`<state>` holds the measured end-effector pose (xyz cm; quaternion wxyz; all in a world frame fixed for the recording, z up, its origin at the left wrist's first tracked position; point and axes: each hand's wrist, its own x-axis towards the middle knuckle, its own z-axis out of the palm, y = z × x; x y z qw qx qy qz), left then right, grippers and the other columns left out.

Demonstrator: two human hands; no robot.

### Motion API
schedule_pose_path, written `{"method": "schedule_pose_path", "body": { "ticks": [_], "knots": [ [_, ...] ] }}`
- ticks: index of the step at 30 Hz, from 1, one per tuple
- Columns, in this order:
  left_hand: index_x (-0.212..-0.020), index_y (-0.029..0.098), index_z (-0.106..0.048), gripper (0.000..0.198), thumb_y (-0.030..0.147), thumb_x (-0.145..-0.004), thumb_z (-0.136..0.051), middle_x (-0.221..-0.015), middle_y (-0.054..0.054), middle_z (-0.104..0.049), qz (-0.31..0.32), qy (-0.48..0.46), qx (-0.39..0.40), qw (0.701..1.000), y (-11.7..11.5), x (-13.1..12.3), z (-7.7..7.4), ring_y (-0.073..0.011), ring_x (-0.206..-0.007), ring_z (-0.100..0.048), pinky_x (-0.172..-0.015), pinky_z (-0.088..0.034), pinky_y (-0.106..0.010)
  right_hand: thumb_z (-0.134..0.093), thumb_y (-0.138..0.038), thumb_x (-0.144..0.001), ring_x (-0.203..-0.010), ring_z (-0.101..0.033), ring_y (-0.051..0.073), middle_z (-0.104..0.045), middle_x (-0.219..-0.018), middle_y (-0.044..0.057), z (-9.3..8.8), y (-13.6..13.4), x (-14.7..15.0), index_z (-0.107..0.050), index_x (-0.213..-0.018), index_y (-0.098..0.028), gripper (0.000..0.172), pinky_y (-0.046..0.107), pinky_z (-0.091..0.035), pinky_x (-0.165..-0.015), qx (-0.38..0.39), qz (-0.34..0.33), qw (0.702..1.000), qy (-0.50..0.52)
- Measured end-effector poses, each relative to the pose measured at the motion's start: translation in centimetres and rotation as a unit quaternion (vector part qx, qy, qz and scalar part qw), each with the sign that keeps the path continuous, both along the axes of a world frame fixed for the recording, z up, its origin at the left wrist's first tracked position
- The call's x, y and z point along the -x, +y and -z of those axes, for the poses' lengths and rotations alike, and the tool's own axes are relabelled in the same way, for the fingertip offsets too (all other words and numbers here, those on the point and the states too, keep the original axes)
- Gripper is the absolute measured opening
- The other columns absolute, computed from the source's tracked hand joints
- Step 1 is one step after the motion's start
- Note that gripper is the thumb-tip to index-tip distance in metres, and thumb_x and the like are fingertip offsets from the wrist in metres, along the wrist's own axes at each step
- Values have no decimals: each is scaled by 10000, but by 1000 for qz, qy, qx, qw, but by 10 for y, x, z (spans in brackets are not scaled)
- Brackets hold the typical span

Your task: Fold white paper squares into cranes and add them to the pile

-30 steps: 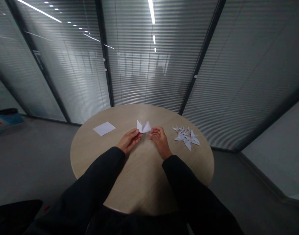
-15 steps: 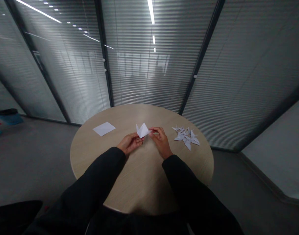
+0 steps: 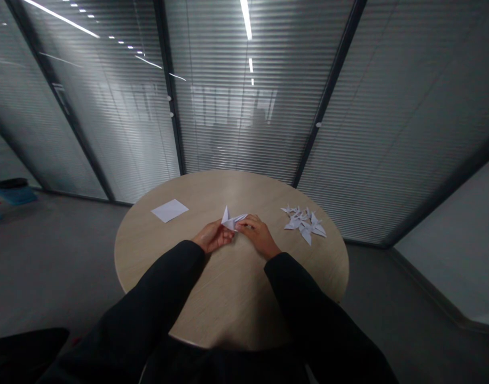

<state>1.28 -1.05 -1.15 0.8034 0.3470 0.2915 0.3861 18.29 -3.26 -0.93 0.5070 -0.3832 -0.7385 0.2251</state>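
Note:
A white folded paper crane [image 3: 230,221] is held between my two hands above the middle of the round table. One pointed end of it sticks up on the left, and a narrow folded part reaches to the right. My left hand [image 3: 214,236] pinches its left side from below, palm partly turned up. On the right side, the fingers of my right hand [image 3: 259,233] are closed on the paper near its lower edge. My fingertips hide some of the folds.
A flat white sheet of paper [image 3: 170,210] lies on the table's left. Several folded paper cranes [image 3: 304,223] are heaped on the right. The round wooden table [image 3: 228,298] stands before a glass partition with blinds [image 3: 244,133]. A blue bin [image 3: 14,193] is on the floor at far left.
My right hand has shifted slightly left and closed over the paper. The broad upright flap at the crane's middle now lies lower and flatter. My left hand has hardly moved.

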Motion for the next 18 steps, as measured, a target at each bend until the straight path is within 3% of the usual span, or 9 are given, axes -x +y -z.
{"method": "schedule_pose_path", "body": {
  "ticks": [4, 8, 12, 16, 18],
  "knots": [
    [-755, 104, -587, 314, 252, -955, -395, -556, -45, -562, 14, -10, -1, 1000, 1, 0, 2, -87, -449, -532, -440, -426, -158, -697, -372, -732, -842, -557, 194, -618, -838, 8, 2, -2, 4, -616, -811, -240, 174, 359, -426, -827, 37, 39, 998, 45],
    [-756, 115, -580, 261, 259, -933, -454, -550, -31, -549, 17, -10, -8, 1000, 2, -1, 4, -85, -443, -514, -435, -417, -162, -737, -358, -673, -944, -559, 194, -572, -1014, 30, 7, -1, 6, -553, -962, -243, 362, 339, -458, -821, 53, 65, 992, 95],
    [-853, 97, -603, 226, 239, -937, -449, -606, -47, -595, 21, -3, -8, 1000, 0, -1, 2, -87, -464, -541, -449, -437, -167, -751, -293, -657, -1071, -544, 212, -505, -1209, 73, 6, -2, 8, -469, -1221, -279, 631, 332, -483, -813, 68, 41, 990, 117],
    [-921, 87, -608, 178, 243, -918, -520, -706, -69, -641, 11, 11, -24, 1000, -3, -1, -1, -93, -535, -607, -491, -490, -167, -714, -239, -675, -1047, -555, 212, -546, -1132, 54, 5, -3, 6, -567, -1106, -267, 456, 346, -491, -828, 51, 27, 996, 65],
    [-945, 95, -611, 162, 243, -880, -596, -775, -76, -659, -2, 17, -48, 999, -4, -1, -2, -93, -583, -629, -516, -509, -162, -711, -221, -668, -1029, -562, 205, -547, -1128, 51, 6, -2, 5, -574, -1093, -264, 448, 354, -492, -849, 41, 30, 997, 61]
  ]
}}
